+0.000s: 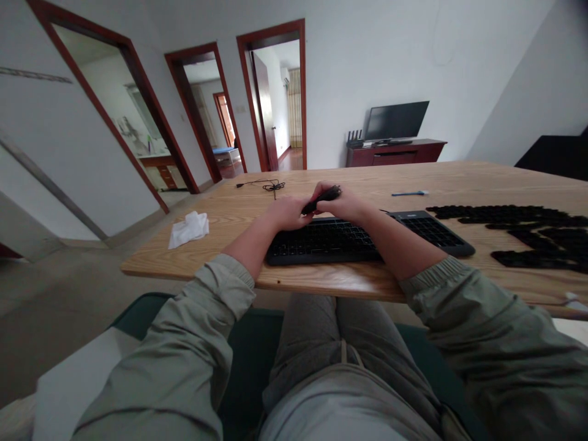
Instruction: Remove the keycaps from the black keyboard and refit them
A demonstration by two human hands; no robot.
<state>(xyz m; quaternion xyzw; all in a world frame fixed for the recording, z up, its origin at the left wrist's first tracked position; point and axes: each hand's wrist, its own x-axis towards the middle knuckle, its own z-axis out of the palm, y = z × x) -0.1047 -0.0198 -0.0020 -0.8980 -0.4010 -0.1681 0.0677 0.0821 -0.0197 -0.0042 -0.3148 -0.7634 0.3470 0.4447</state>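
The slim black object (322, 199) is in my grip at the centre of the frame, just above the top edge of the keyboard. My fingers hide too much of it for me to say exactly what it is. My right hand (345, 205) is closed around its far end, and my left hand (287, 213) is curled against its near end, so both hands are gripping this one piece and neither is open. Right now, my work is on this object, held between both hands.

Directly below my hands lies the black keyboard (321, 244), with its keys apparently in place and its right end angled toward the lower right. Further right, a dense spread of what look like loose black keycaps (528, 236) lies straight on the wooden table (321, 278), with no tray or box around them. Above them sits a small blue-handled brush (408, 193).

To the upper left of my hands, a thin black cable (271, 185) lies in a loose tangle near the far edge of the table. A crumpled white tissue (188, 229) lies near the left edge. Beyond the table at upper right, a red-brown cabinet (395, 156) carries a dark monitor (395, 120) and a black router (353, 138)
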